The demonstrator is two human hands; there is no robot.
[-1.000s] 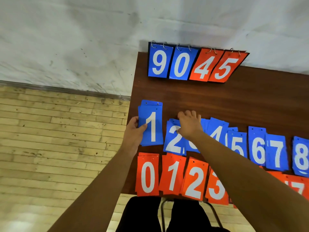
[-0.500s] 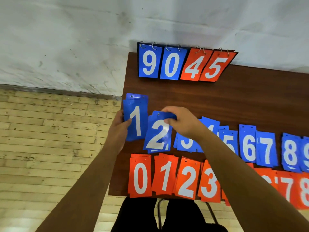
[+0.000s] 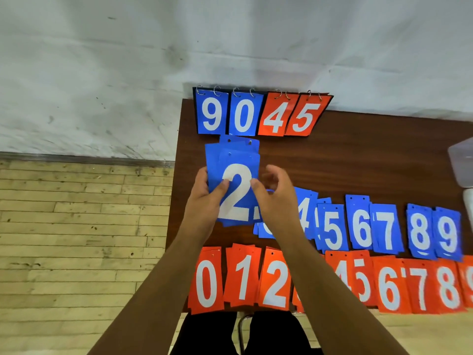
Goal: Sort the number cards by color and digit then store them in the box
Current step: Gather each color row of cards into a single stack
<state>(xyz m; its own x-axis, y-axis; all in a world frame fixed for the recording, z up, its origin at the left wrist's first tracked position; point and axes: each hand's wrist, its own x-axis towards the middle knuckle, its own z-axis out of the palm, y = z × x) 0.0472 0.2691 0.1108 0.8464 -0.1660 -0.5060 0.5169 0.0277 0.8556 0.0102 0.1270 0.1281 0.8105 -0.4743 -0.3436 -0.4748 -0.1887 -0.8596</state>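
Note:
My left hand (image 3: 204, 201) grips a stack of blue cards (image 3: 235, 175) above the table, with a blue 2 on top. My right hand (image 3: 276, 198) is beside the stack's right edge, its thumb touching the top card and its fingers curled; whether it grips the card is unclear. On the brown table (image 3: 345, 160) lies a row of blue cards: a partly hidden blue 3 (image 3: 265, 230), then 4, 5 (image 3: 332, 230), 6, 7, 8, 9 (image 3: 448, 234). Nearer to me lies a row of orange cards from 0 (image 3: 206, 283) to 8, partly covered by my right forearm.
A ring-bound scoreboard (image 3: 261, 115) showing blue 9 0 and orange 4 5 stands at the table's back edge by the grey wall. A translucent plastic box (image 3: 462, 163) sits at the right edge of view. Wooden floor lies left of the table. My legs and a chair are below.
The blue 2 cards were lifted from the row and laid on top of the blue 1 stack in my left hand. The view shifted right, showing more cards and the box.

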